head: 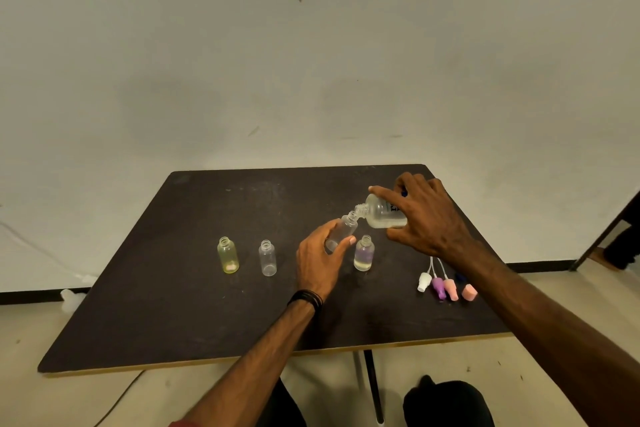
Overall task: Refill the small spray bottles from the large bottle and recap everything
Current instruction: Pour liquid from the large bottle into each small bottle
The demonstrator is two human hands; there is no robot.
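My right hand [427,215] holds the large clear bottle [379,211] tipped on its side, its open neck pointing left and down. Its mouth meets the mouth of a small clear bottle [343,229], which my left hand [320,262] grips and tilts toward it above the table. Three other small bottles stand upright and uncapped: a yellowish one [228,255] at the left, a clear one [267,258] beside it, and a purple-tinted one [364,253] with some liquid, just right of my left hand.
Several spray caps lie under my right forearm: white [424,281], purple [438,287], pink [451,289], plus a pink cover [469,292]. The dark table [173,305] ends in a pale front edge. A white wall stands behind; a dark leg shows at far right [602,236].
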